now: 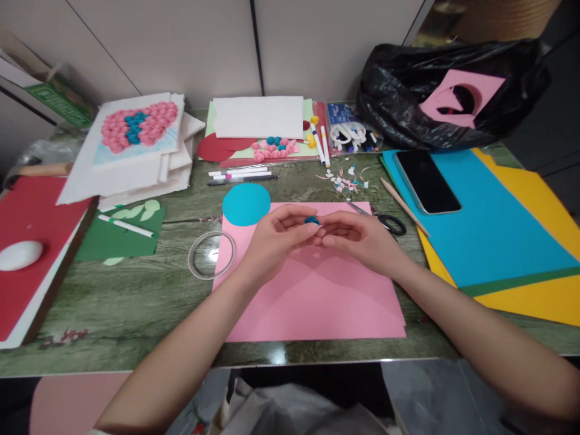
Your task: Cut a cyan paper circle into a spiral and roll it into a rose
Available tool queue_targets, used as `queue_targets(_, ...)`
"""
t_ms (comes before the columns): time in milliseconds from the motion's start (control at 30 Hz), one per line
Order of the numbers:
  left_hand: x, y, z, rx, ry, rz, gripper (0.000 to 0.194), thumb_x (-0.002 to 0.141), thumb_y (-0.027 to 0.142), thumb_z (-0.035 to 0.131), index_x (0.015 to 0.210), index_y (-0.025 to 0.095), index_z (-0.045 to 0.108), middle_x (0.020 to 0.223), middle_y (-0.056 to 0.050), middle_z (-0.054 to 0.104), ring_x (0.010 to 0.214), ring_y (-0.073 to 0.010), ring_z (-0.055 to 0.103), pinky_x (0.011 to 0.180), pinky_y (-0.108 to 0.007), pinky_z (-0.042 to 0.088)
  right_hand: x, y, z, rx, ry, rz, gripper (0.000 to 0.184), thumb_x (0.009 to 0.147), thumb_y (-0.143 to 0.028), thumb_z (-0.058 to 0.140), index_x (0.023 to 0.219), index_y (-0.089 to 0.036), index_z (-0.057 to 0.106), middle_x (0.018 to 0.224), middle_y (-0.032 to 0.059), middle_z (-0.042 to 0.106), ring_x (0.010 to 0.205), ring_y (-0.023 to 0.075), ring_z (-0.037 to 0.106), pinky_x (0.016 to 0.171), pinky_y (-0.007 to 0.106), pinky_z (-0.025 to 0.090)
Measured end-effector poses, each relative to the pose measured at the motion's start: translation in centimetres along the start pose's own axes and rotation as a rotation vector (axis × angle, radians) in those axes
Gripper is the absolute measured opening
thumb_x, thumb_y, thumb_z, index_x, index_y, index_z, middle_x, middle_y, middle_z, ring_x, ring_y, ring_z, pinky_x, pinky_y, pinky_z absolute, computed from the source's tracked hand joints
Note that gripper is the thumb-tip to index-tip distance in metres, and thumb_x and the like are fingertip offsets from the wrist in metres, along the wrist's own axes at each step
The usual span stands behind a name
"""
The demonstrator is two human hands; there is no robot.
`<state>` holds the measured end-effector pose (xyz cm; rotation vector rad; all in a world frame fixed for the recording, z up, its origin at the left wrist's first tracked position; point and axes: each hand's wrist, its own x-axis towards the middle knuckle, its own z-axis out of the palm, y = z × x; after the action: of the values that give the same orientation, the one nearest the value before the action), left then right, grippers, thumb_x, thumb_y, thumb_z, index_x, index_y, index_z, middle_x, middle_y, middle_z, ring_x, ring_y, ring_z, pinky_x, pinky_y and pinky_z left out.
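Observation:
Over the pink paper [317, 296], my left hand [283, 232] and my right hand [357, 235] meet with their fingertips close together. Between them is a small rolled piece of blue paper [312, 221], like a paper rosette. My left thumb and fingers pinch it. The right fingers are curled against its other side, and how much they grip is partly hidden. A blue paper circle [246, 204] lies left of my left hand, overlapping the pink sheet. Beside it sits a roll of clear tape [193, 257]. Black-handled scissors [393, 225] lie just past my right hand.
A paper with pink and blue rosettes [154, 145] tops a stack at back left. More rosettes [267, 154], markers [240, 173] and paper scraps [347, 181] lie behind my hands. A phone [428, 181] and pencil [403, 205] rest on coloured sheets at right, near a black bag [394, 103].

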<state>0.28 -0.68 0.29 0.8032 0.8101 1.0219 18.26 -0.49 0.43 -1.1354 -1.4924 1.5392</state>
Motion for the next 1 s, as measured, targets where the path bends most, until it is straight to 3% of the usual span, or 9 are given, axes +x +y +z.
queue_targets(500, 0.1, -0.2, -0.1, 0.012, -0.009, -0.018, 0.023, 0.066, 0.02, 0.078, 0.087, 0.019, 0.068, 0.076, 0.0, 0.07, 0.069, -0.0114, 0.068, 0.068, -0.024, 0.055, 0.0, -0.1, -0.1, -0.012, 0.016, -0.024, 0.023, 0.071, -0.026, 0.072, 0.092, -0.02, 0.066, 0.088, 0.0024, 0.071, 0.078, 0.0144, 0.068, 0.076, 0.03, 0.057)
queue_targets(700, 0.3, -1.1, -0.3, 0.093, -0.014, -0.078, 0.026, 0.059, 0.019, 0.081, 0.083, 0.016, 0.069, 0.08, -0.003, 0.071, 0.07, -0.0134, 0.066, 0.07, -0.029, 0.054, 0.0, 0.0, -0.1, -0.066, 0.024, -0.036, 0.025, 0.07, -0.03, 0.072, 0.093, -0.021, 0.066, 0.089, 0.0029, 0.072, 0.081, 0.0158, 0.068, 0.074, 0.03, 0.057)
queue_targets(833, 0.2, -1.2, -0.3, 0.115, -0.053, -0.094, 0.029, 0.062, 0.019, 0.078, 0.091, 0.017, 0.071, 0.09, -0.006, 0.072, 0.076, -0.0162, 0.067, 0.074, -0.033, 0.055, 0.2, 0.2, -0.1, -0.095, 0.031, -0.031, 0.026, 0.07, -0.031, 0.072, 0.092, -0.02, 0.065, 0.087, 0.0024, 0.071, 0.079, 0.0156, 0.067, 0.074, 0.031, 0.056)
queue_targets(1000, 0.0, -0.7, 0.1, 0.252, -0.045, -0.062, 0.025, 0.067, 0.014, 0.072, 0.091, 0.017, 0.072, 0.092, -0.006, 0.072, 0.073, -0.0148, 0.066, 0.07, -0.029, 0.054, 0.1, 0.3, 0.0, -0.133, 0.005, -0.035, 0.022, 0.073, -0.027, 0.069, 0.093, -0.021, 0.064, 0.085, 0.0014, 0.071, 0.08, 0.0155, 0.066, 0.074, 0.029, 0.055)
